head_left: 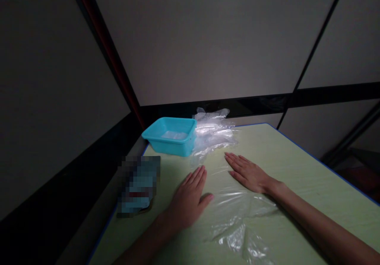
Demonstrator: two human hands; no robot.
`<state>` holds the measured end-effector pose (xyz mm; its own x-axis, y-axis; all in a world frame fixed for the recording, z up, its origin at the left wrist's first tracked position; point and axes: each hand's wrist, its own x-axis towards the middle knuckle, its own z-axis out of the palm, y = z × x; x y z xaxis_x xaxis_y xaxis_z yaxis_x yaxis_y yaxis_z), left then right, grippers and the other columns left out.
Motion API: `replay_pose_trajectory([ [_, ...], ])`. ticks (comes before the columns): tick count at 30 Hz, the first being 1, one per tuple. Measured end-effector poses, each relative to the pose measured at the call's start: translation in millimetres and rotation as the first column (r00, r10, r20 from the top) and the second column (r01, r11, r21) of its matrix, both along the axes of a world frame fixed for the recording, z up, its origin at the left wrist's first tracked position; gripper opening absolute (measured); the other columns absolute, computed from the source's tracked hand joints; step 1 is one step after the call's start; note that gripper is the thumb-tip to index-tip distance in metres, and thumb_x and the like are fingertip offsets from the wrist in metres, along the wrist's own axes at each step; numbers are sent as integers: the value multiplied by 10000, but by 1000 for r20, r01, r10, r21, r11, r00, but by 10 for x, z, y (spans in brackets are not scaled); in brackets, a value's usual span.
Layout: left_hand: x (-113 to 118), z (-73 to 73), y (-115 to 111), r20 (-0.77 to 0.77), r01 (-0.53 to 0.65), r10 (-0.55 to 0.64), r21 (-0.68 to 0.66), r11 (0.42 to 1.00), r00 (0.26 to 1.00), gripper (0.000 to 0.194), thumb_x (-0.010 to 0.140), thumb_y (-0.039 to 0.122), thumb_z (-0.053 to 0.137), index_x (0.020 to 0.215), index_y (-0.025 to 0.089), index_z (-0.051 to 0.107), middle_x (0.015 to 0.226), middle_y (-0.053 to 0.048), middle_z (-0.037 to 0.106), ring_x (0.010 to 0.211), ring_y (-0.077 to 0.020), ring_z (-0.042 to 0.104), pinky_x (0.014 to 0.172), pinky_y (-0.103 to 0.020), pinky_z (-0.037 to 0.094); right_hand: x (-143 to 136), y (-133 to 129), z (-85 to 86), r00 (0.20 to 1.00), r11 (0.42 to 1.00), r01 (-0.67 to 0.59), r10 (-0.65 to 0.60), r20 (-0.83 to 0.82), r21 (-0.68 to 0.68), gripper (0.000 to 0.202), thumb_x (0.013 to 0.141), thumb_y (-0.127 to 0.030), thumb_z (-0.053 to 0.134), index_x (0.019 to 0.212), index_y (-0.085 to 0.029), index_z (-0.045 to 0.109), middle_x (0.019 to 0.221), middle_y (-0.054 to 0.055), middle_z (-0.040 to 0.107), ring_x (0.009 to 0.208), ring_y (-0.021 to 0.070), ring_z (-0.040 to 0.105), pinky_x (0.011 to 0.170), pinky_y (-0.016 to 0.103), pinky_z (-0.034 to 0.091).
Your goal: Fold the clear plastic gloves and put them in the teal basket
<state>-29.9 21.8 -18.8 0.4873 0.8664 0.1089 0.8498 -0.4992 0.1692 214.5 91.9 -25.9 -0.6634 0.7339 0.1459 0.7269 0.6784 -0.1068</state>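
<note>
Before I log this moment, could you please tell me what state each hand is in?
Left hand: open, palm down beside the clear plastic, gripping nothing.
Right hand: open, palm down at the plastic, gripping nothing.

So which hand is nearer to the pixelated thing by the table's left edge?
Left. The left hand is to the right of the pixelated thing, apart from it; the right hand is farther right, beyond the left one.
</note>
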Motion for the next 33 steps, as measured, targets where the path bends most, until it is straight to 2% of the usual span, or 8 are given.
replay_pose_trajectory([
  [4,-185,-21,91,190,-98,108,-62,993,976,512,835,320,385,1299,111,320,1381,-126,307,1271,-199,277,1034,-377,240,5,-3,-7,1000,1000,5,-5,-11,8,562,912,-440,188,1378,-127,190,1410,99,206,1289,212,191,1046,402,227],
  [7,-265,3,216,432,-235,262,-117,965,863,375,813,279,383,1138,118,479,1218,-127,496,1120,-198,461,933,-349,365,9,-2,-11,1000,1000,13,-13,-15,10,573,911,-451,177,1375,-117,199,1408,106,212,1290,211,189,1046,403,226],
  [9,-272,30,295,504,-284,328,-165,945,799,266,780,246,402,972,129,544,989,-90,590,919,-180,553,790,-305,438,9,-3,-9,1000,1000,21,-21,-11,8,581,910,-453,178,1369,-99,213,1405,117,219,1290,214,190,1048,402,221],
  [12,-230,60,363,491,-308,365,-196,931,791,131,739,201,421,742,153,543,672,-4,543,667,-146,531,611,-246,418,12,-5,-9,1000,1000,24,-24,-13,1,580,910,-454,185,1368,-99,221,1405,116,224,1290,215,193,1049,401,219],
  [14,-190,65,376,474,-331,381,-187,925,794,103,716,175,433,639,169,500,578,29,471,605,-135,489,570,-230,374,17,-4,-15,999,1000,21,-21,-26,1,572,908,-459,192,1373,-126,210,1408,100,225,1289,214,195,1048,404,222],
  [21,-142,49,373,488,-385,413,-163,909,769,130,668,143,478,559,184,420,577,42,430,604,-130,445,566,-223,315,27,-1,-35,999,1000,24,-24,-29,6,575,904,-476,196,1379,-152,191,1411,91,221,1289,213,194,1046,410,221],
  [28,-178,50,382,546,-374,426,-211,903,722,116,696,182,459,580,177,444,522,56,426,535,-114,448,494,-198,309,13,-13,-1,999,999,44,-44,17,-11,594,903,-482,182,1374,-120,198,1412,102,215,1293,201,180,1051,395,205],
  [33,-176,51,376,515,-397,443,-204,895,734,115,702,160,465,587,169,460,521,54,443,518,-108,452,487,-195,308,16,-17,-6,999,999,49,-49,7,-8,595,900,-496,180,1376,-139,194,1411,98,214,1294,199,174,1049,404,202],
])
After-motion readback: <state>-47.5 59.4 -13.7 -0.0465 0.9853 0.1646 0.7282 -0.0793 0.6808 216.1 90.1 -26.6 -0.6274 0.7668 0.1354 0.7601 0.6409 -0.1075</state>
